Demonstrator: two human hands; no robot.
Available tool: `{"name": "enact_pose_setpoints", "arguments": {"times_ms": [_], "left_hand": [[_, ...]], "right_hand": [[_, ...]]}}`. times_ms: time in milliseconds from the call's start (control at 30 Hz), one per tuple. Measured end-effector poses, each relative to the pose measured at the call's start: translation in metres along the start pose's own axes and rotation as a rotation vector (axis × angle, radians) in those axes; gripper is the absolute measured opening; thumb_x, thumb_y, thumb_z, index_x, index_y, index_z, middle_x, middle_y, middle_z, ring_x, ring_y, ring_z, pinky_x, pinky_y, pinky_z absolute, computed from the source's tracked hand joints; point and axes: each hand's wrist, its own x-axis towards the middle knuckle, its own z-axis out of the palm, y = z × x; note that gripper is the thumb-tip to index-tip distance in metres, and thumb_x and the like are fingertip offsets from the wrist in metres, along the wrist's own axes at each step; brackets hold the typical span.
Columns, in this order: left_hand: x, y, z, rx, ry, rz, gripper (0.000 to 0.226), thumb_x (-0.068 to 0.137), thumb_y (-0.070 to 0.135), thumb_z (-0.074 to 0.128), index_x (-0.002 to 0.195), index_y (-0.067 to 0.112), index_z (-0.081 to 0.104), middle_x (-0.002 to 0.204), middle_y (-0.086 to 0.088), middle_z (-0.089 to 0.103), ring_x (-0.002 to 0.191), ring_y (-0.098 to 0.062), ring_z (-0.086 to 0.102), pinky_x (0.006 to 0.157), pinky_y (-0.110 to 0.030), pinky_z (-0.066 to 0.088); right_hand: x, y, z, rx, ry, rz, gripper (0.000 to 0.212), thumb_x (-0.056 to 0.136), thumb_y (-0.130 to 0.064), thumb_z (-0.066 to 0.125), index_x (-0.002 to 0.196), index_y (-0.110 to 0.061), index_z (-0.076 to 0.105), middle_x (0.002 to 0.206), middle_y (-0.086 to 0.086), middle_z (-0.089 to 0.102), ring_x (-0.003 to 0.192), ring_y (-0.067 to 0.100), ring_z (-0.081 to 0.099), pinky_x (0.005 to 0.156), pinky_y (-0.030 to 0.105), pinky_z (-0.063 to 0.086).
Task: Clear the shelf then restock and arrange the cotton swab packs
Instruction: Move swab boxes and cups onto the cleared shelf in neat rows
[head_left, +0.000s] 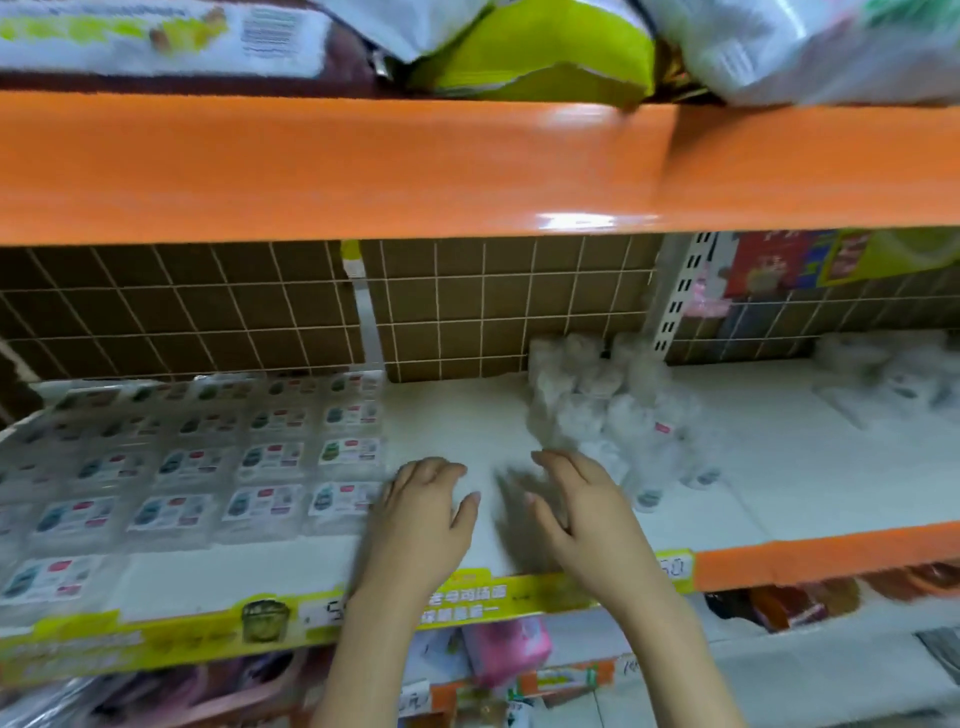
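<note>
We see both hands reaching over the white shelf (457, 415): the left hand (421, 514) and the right hand (576, 506) hover side by side over a bare patch, fingers loosely spread and grasping nothing. The flat cotton swab packs (208, 457) lie in neat overlapping rows just left of the left hand, touching its edge or nearly so, while a blurred heap of clear packs (608, 410) sits just behind the right hand against the brown grid backing (493, 306).

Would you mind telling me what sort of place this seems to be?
Most likely a shop aisle: an orange-edged shelf carries neat rows of labelled packs, and a yellow price strip runs along its front edge.
</note>
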Motion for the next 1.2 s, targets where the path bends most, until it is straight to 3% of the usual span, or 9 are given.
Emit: {"name": "enact_pose_setpoints", "arguments": {"times_ms": [233,533,800,967,1200], "left_hand": [[0.01,0.017,0.012,0.004,-0.015,0.036,0.053,0.082,0.047,0.037,0.115,0.016,0.064,0.117,0.0,0.063,0.112,-0.024,0.052,0.095,-0.034,0.04],[0.015,0.004,0.012,0.01,0.016,0.031,0.051,0.081,0.045,0.038,0.106,0.012,0.068,0.107,-0.004,0.067,0.101,-0.029,0.059,0.086,-0.038,0.046],[0.026,0.018,-0.005,0.015,0.067,0.026,0.071,0.076,0.056,0.024,0.112,0.011,0.066,0.115,-0.007,0.064,0.109,-0.03,0.054,0.091,-0.039,0.042],[0.039,0.057,0.002,0.034,0.111,0.023,0.058,0.081,0.05,0.035,0.112,0.011,0.066,0.116,-0.008,0.063,0.111,-0.031,0.053,0.092,-0.039,0.041],[0.046,0.164,0.046,0.076,0.229,0.025,0.05,0.078,0.046,0.036,0.103,0.016,0.068,0.106,-0.007,0.064,0.099,-0.035,0.055,0.083,-0.041,0.044]], "right_hand": [[0.001,0.011,-0.006,0.037,0.013,-0.028,0.052,0.088,-0.043,0.036,0.127,-0.014,0.053,0.128,0.0,0.054,0.117,0.016,0.049,0.093,0.01,0.027],[0.002,-0.002,0.006,0.06,-0.027,-0.068,0.06,0.084,-0.048,0.027,0.129,-0.015,0.051,0.129,-0.002,0.052,0.116,0.014,0.05,0.093,0.02,0.038],[0.021,0.005,-0.023,0.11,0.045,-0.106,0.044,0.089,-0.032,0.045,0.128,-0.014,0.052,0.128,0.001,0.053,0.117,0.017,0.049,0.095,0.021,0.036],[0.026,0.042,-0.053,0.094,0.087,-0.114,0.042,0.088,-0.034,0.046,0.123,-0.012,0.056,0.123,0.004,0.057,0.113,0.02,0.052,0.093,0.017,0.032],[0.006,0.155,-0.117,-0.032,0.081,-0.073,0.048,0.083,-0.037,0.042,0.12,-0.012,0.059,0.12,0.007,0.061,0.11,0.027,0.056,0.094,0.035,0.042]]}}
